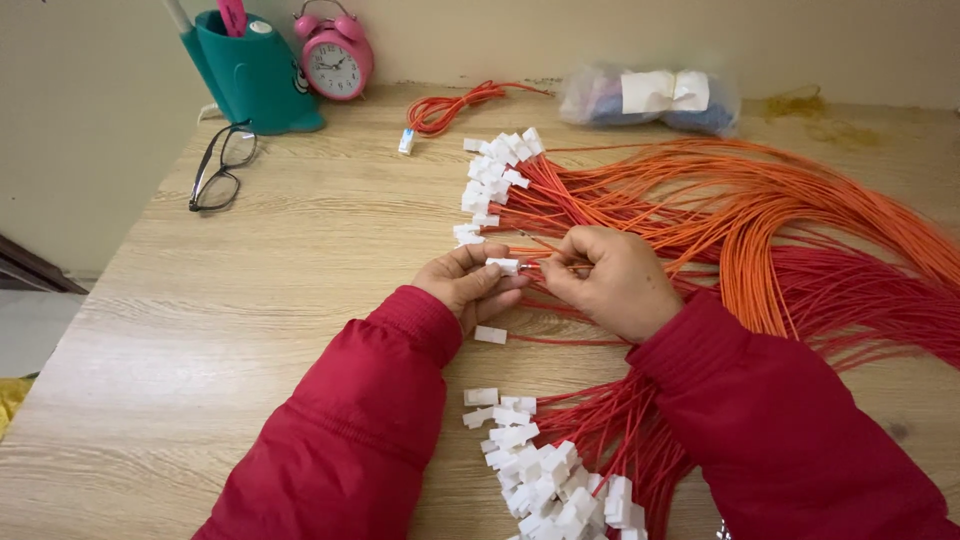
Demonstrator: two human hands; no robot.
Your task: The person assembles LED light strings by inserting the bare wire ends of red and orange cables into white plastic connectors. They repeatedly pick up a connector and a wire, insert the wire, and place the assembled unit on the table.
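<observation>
- Heap of small white plastic connectors on red wires (pixel 545 480) lies nearest, on the pale wooden table (pixel 260 300).
- Left hand (pixel 465 285) pinches one white plastic connector (pixel 503 265) between closed fingertips.
- Right hand (pixel 610 280), fingers closed, grips a thin red wire (pixel 548 267) at that connector.
- Further white-tipped orange wire bundle (pixel 720 200), black-framed glasses (pixel 222 165), pink round alarm clock (pixel 335 58).

Only one package: clear plastic bag (pixel 648 100) at far edge of wooden table (pixel 250 300), near the wall, lumpy, with blue contents and two white paper labels (pixel 665 90) on top.
</observation>
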